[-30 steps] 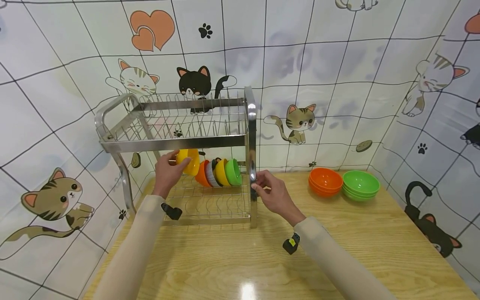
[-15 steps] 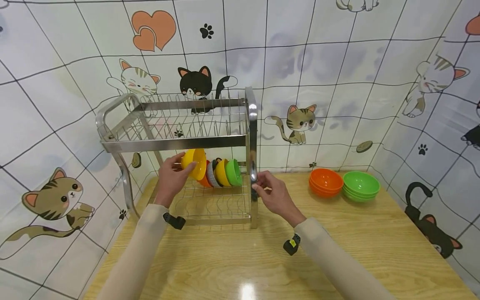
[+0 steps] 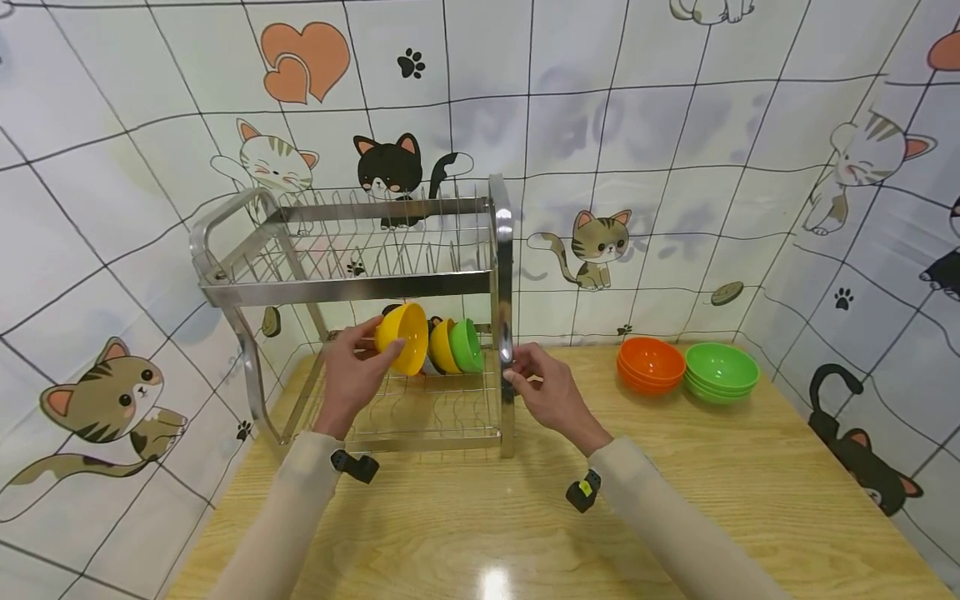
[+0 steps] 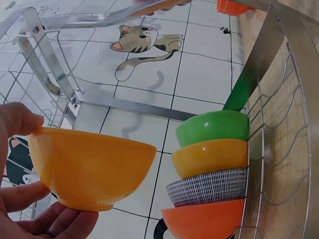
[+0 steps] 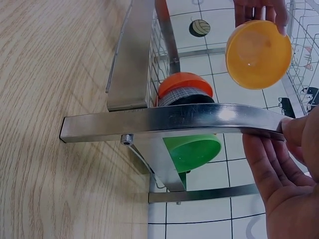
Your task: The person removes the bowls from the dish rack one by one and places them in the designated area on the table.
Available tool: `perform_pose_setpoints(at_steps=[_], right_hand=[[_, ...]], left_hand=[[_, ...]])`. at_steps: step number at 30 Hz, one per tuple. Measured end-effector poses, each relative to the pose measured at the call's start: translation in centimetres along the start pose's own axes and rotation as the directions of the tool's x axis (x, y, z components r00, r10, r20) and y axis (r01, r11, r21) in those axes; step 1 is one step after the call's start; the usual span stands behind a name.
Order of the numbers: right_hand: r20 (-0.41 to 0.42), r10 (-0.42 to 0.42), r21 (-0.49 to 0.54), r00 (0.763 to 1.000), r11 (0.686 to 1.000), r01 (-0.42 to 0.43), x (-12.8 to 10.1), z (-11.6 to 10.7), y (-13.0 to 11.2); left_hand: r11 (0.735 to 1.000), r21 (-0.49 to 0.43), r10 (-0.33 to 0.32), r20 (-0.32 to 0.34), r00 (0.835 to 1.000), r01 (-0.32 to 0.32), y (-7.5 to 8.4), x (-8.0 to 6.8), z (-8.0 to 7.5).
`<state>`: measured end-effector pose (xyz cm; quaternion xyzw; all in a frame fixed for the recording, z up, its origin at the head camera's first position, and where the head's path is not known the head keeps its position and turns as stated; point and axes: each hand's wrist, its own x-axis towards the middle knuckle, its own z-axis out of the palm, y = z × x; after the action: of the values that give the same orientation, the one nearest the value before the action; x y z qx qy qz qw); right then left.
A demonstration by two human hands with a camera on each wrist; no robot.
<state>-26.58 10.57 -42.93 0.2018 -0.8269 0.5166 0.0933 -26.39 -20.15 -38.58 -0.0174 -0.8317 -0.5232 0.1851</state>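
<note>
My left hand (image 3: 358, 375) grips a yellow bowl (image 3: 403, 337) by its rim, held on edge above the lower shelf of a steel dish rack (image 3: 360, 287). The left wrist view shows the yellow bowl (image 4: 92, 168) in my fingers, apart from a row of bowls on the shelf: a green bowl (image 4: 213, 127), a yellow one (image 4: 209, 157), a patterned one (image 4: 207, 186) and an orange one (image 4: 202, 221). My right hand (image 3: 542, 392) holds the rack's right front post (image 3: 504, 333); in the right wrist view the post (image 5: 169, 122) runs into my fingers (image 5: 279, 164).
A stack of orange bowls (image 3: 651, 363) and a stack of green bowls (image 3: 722, 370) stand on the wooden table (image 3: 675, 492) to the right of the rack. The rack's upper shelf (image 3: 352, 250) holds nothing. Cat-patterned tiled walls close in behind and on both sides.
My left hand has carried the yellow bowl rightwards and slightly down, closer to the row of bowls on the lower shelf. My right hand has stayed on the rack's post.
</note>
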Motion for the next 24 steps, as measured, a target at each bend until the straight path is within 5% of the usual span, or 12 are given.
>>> perform_pose_setpoints(at_steps=[12,24], right_hand=[[0.011,0.013,-0.002,1.0,1.0,-0.013,-0.3,-0.1,-0.4],[0.047,-0.007,-0.09,0.999,0.996,0.011,-1.1,-1.0,-0.1]], left_hand=[[0.995,-0.075,0.064,-0.008,0.998,-0.064,0.3,-2.1,1.2],[0.975,-0.218,0.047,0.05,0.998,-0.035,0.8,-4.1,1.7]])
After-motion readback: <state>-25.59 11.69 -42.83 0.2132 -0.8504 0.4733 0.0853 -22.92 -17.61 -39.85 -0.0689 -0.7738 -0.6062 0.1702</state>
